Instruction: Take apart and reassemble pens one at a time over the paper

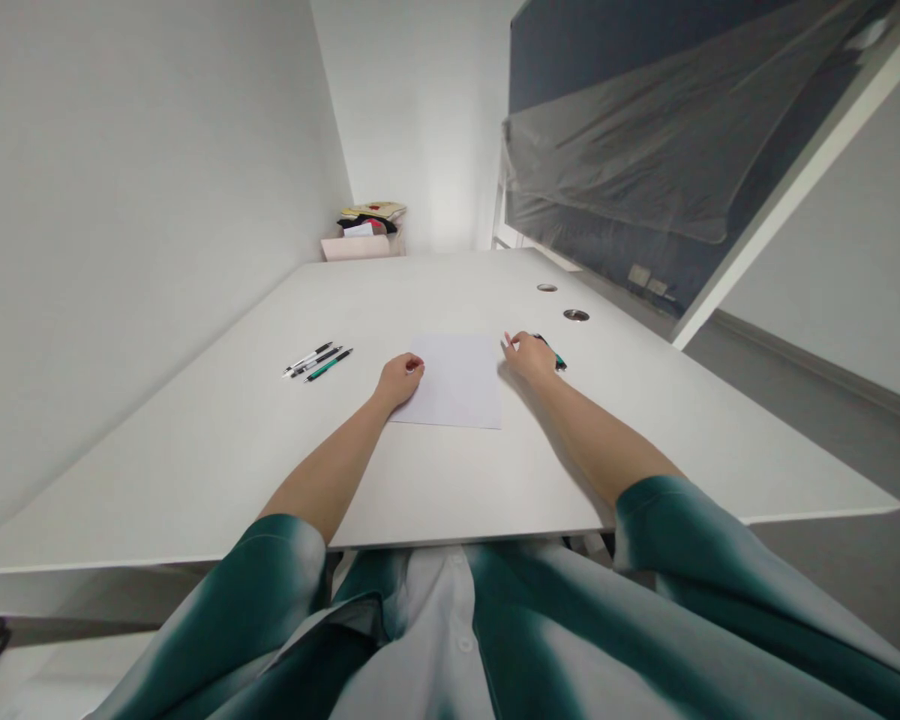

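Right hand point(529, 358) with fingers curled shut around a black-and-teal pen point(552, 355), most of the barrel hidden beneath them, just past the upper right corner of a sheet of white paper point(457, 385). Left hand point(399, 380) resting against the sheet's left edge, fingers curled into a loose fist, nothing visible in them, though the palm side stays out of sight.

Sheet lying flat on the white table point(195, 470), well in from the near edge. Three pens point(317, 360) side by side on the table, near the sheet's left side and angled across the surface. Two round grommets point(576, 315) set near the table's right edge, beyond the pen in the right hand. Past the far left corner, a pale pink box point(356, 248) piled with cloth and papers. Along the left edge, a white wall point(135, 220); past the right edge, a dark panel under clear plastic sheeting point(615, 150) above a grey floor point(832, 500).
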`<state>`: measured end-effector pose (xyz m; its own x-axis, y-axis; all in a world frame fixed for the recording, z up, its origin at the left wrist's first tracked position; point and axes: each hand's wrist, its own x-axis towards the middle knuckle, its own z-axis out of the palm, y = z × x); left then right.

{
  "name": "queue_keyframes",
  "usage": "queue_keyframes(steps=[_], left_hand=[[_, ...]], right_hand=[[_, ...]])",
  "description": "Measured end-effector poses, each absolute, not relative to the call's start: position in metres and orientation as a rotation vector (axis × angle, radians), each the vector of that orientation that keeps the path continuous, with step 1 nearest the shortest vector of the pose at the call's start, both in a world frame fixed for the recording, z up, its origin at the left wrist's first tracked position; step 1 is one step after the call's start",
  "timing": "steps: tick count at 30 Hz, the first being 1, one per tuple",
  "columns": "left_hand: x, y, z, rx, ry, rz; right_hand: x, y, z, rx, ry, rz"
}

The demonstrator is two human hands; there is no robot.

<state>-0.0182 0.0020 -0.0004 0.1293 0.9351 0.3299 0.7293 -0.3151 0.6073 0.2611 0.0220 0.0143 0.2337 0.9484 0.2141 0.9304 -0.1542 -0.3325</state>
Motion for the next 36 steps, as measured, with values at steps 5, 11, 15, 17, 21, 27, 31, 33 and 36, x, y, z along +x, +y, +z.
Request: queue_keyframes(steps=[5,11,15,17,21,27,31,33,36], left_hand=[[-0.018,0.002,0.001,2.114,1.606,0.974],[-0.017,0.000,0.002,2.106,1.587,0.967],[-0.016,0.000,0.002,2.100,1.597,0.965],[-0.016,0.000,0.002,2.104,1.597,0.962],[-0.017,0.001,0.001,2.118,1.589,0.958],[-0.017,0.002,0.000,2.129,1.590,0.953],[-0.018,0.002,0.000,2.138,1.595,0.946],[-0.018,0.002,0.000,2.148,1.597,0.935],[-0.019,0.004,-0.001,2.191,1.638,0.911]], right_hand=[[0.257,0.021,0.016,-2.134,-1.887,-0.043],[0.247,0.015,0.018,-2.113,-2.048,-0.103],[0.249,0.015,0.017,-2.095,-2.074,-0.102],[0.253,0.018,0.016,-2.117,-2.065,-0.129],[0.263,0.023,0.013,-2.164,-1.986,-0.131],[0.273,0.024,0.009,-2.124,-1.900,-0.126],[0.276,0.023,0.008,-2.138,-1.830,-0.121],[0.277,0.023,0.006,-2.140,-1.810,-0.117],[0.277,0.023,0.006,-2.134,-1.793,-0.115]])
